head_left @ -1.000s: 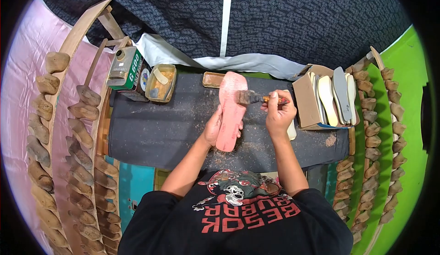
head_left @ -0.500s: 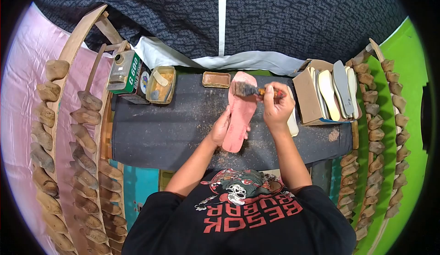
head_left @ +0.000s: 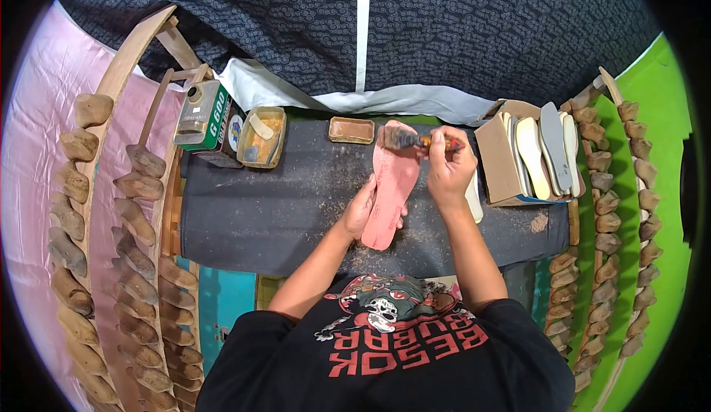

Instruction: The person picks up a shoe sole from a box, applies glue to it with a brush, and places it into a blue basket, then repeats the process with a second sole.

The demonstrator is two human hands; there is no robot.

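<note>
A pink shoe insole [head_left: 389, 197] is held up over the dark table by my left hand [head_left: 361, 208], its fingers round the lower half from beneath. My right hand [head_left: 450, 166] is closed on the handle of a brush [head_left: 404, 138]. The dark bristles lie against the upper end of the insole. Behind my right forearm, a pale insole [head_left: 473, 201] rests partly hidden on the table.
Brown crumbs litter the dark-covered table [head_left: 252, 219]. A small brown tray [head_left: 351, 130], a yellowish tub [head_left: 262, 138] and a G 600 can [head_left: 209, 124] stand at the back. A cardboard box [head_left: 502, 161] holds insoles. Racks of wooden shoe lasts [head_left: 136, 223] flank both sides.
The brush has moved slightly up and to the right along the insole's upper end with my right hand. The insole has shifted and tilted slightly to the right.
</note>
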